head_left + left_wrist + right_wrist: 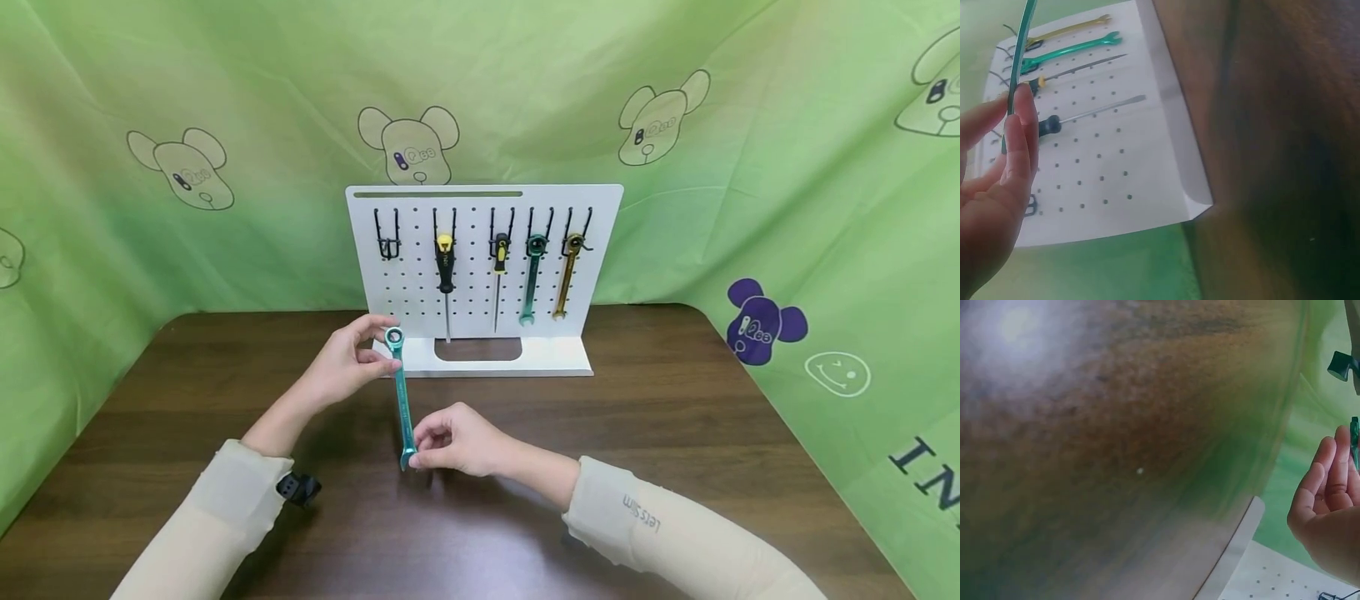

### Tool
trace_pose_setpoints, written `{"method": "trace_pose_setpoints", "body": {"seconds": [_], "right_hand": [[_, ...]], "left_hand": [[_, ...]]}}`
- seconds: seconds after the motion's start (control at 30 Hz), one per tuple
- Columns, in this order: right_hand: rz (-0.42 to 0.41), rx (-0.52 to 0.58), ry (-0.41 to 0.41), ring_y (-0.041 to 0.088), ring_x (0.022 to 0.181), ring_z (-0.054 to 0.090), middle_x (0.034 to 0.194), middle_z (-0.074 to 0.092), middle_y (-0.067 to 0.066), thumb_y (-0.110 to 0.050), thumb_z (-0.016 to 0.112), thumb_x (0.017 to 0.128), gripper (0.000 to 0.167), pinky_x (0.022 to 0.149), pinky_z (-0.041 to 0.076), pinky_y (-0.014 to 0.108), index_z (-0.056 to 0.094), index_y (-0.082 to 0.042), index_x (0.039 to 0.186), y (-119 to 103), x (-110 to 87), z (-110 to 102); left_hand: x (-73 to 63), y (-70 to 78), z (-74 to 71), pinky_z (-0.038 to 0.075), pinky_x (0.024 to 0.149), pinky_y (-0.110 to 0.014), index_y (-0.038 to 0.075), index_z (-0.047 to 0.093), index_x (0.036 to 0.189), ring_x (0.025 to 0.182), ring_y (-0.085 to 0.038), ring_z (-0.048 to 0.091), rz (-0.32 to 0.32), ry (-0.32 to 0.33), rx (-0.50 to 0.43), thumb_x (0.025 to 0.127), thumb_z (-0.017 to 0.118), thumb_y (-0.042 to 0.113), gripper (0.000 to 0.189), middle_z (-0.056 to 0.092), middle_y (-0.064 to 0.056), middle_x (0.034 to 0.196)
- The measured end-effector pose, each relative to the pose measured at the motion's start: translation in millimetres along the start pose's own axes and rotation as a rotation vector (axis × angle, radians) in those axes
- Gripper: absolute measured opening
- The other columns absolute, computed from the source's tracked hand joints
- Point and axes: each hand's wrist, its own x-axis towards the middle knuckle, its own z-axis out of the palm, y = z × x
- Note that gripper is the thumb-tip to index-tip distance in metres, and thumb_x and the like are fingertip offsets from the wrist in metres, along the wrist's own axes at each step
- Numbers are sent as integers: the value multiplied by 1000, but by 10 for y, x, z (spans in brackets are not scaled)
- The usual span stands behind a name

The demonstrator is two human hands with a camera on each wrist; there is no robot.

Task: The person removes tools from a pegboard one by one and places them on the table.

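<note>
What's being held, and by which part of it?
A teal wrench: the left hand holds it near its ring end, the right hand pinches its open end.

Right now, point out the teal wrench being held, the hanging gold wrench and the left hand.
Teal wrench point(402, 404): head view, middle of its shaft.
Gold wrench point(567, 278): head view, middle of its shaft.
Left hand point(347, 362): head view, back of the hand.
</note>
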Motion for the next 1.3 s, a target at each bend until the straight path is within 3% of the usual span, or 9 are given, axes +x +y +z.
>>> {"method": "trace_pose_setpoints", "body": {"seconds": [0.2,0.53,0.87,1.13,1.3], "right_hand": [[23,-5,-33,-2,63,54,73,68,19,-2,73,86,10,62,48,13,70,7,87,33,-17,15],[92,-12,-104,-1,59,55,71,69,19,-1,73,84,12,57,43,13,65,8,82,120,-55,38],[134,29,-141,2,57,58,68,68,21,2,71,85,13,55,44,13,64,12,82,142,-91,32],[177,32,-134,2,56,55,62,66,8,2,72,84,13,53,42,13,64,11,80,137,-72,50],[197,34,-135,2,56,55,62,65,5,0,72,84,13,52,38,14,65,10,79,156,-68,60]], "left_hand": [[19,-132,22,56,66,-22,-9,47,134,75,-14,67,-29,-38,-4,86,70,-8,54,56,-24,112],[62,-294,74,55,73,-28,-6,55,126,88,-23,70,-63,-125,164,85,75,3,47,58,-19,107],[114,-435,138,54,68,-27,-6,58,120,79,-15,66,-42,-179,247,84,78,7,43,65,-18,100],[134,-467,162,55,74,-28,-7,60,119,81,-16,69,-42,-213,300,85,77,9,41,69,-19,101],[135,-496,200,53,68,-25,-7,62,121,75,-13,65,-67,-215,358,85,77,10,42,70,-18,105]]}}
